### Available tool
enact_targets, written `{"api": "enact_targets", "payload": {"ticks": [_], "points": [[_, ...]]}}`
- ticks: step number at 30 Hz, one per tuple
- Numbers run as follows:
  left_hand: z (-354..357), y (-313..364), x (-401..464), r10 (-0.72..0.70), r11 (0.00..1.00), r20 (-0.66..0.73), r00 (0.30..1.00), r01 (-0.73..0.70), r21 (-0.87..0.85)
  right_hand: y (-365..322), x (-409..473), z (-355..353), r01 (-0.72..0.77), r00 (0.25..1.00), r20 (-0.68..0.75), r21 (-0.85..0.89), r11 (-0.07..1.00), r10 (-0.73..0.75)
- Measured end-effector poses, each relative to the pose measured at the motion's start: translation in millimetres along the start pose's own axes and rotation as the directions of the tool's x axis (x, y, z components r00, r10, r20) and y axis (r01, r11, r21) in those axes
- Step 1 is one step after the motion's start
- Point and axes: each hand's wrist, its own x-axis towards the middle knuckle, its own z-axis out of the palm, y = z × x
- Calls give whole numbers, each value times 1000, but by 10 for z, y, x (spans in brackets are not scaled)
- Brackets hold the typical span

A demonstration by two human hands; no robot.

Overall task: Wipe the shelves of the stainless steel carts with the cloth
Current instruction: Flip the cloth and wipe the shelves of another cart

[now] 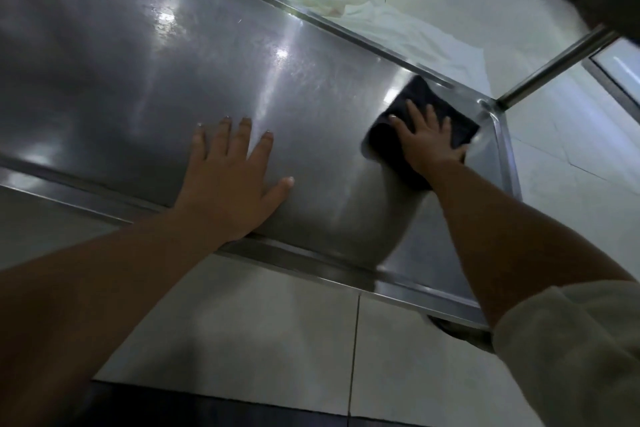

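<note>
Floor: pale tiles are lying nearest the camera, showing below the near rim of the shelf.
Sleeve: a light rolled cuff is sitting on the right forearm, nearer than the shelf.
Shelf: a stainless steel cart shelf is stretching across the view, catching bright reflections.
Left hand: the left hand is resting flat on the shelf just past its near rim, fingers spread straight, gripping nothing.
Right hand: the right hand is pressing down with straightened, spread fingers on the cloth, toward the shelf's right end.
Cloth: a dark cloth is lying on the shelf near its far right corner, under the right hand.
Post: a steel upright is rising from that far right corner.
Beyond: a white rag is lying on the floor past the shelf's far rim.
</note>
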Motion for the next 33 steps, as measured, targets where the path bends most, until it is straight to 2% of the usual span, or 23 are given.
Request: {"api": "enact_targets", "payload": {"ticks": [5,7,11,16,20,22,23,25,28,31,33], "points": [[75,9,16,14,1000,-27,1000,-14,-9,923,-340,4,-297,952,-45,92,951,302],[72,16,23,24,1000,-31,999,-24,-3,1060,-613,51,-343,937,-48,73,936,347],[17,20,30,29,1000,-3,1000,-29,7,992,-1372,299,-219,974,-46,48,975,221],[-62,30,36,46,997,108,993,-53,63,233,-1929,431,33,999,-8,-59,998,-33],[-119,-303,48,206,968,160,965,-225,110,-349,-1954,513,324,946,9,-112,940,-325],[-118,-609,-9,274,949,149,950,-292,120,-325,-1919,494,396,918,22,-110,912,-396],[-130,-777,-52,261,953,138,955,-278,117,-250,-1899,463,406,914,25,-99,908,-406],[-168,-1095,-173,201,972,117,973,-213,104,-70,-1862,401,354,935,12,-88,931,-355],[-214,-1344,-316,193,973,124,973,-206,104,36,-1800,349,58,998,-3,-43,997,-58],[-205,-1329,-369,170,981,119,978,-180,76,-287,-1799,375,-271,963,29,93,958,269],[-185,-1292,-389,156,982,117,981,-166,85,-597,-1853,440,-325,946,41,106,940,323]]}}
